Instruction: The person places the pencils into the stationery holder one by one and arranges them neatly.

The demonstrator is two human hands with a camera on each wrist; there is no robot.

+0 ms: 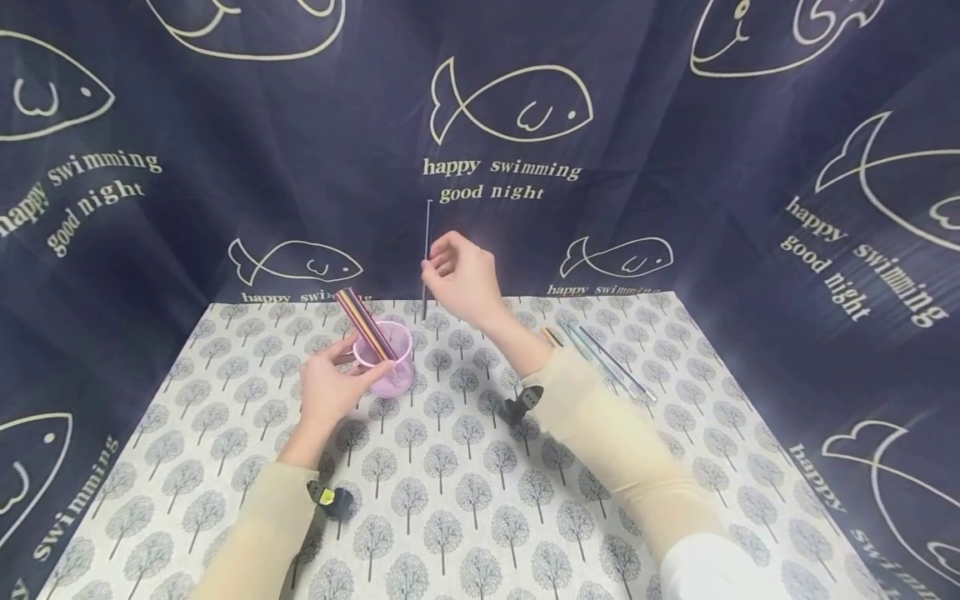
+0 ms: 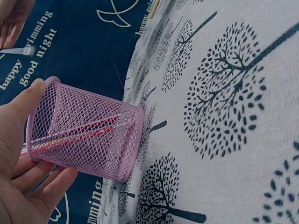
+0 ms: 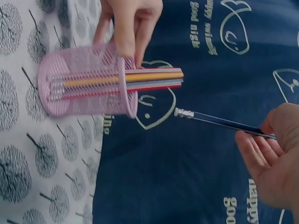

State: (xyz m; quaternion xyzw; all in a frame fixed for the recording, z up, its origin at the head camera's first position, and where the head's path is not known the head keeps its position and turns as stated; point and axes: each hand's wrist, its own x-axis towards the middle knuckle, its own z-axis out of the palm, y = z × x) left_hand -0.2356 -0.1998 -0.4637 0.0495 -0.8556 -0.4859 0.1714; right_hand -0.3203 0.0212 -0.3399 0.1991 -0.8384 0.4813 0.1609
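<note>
Dark navy fabric hangs behind the counter and down both sides of it, printed with pale outlined fish and the words "happy swimming good night". The counter itself is spread with a whitish cloth, visibly woven up close, patterned in rows of grey-blue round-crowned trees. On it, toward the back and left of the middle, stands a pink mesh cup, a round, open-topped holder with a smooth rim and see-through walls. A bundle of slim pencils leans inside, red, yellow and greyish, their silvery ferrules showing low through the mesh and their other ends rising past the rim. The left hand grips the cup near its rim, thumb on one side and fingers on the other. The right hand pinches a glossy dark-blue pencil between thumb and fingers, nearly upright above the counter, its pale eraser end pointing down, apart from the cup. Over to the right, loose pencils in blue tones lie slantwise on the cloth, beside the cream sleeve.
</note>
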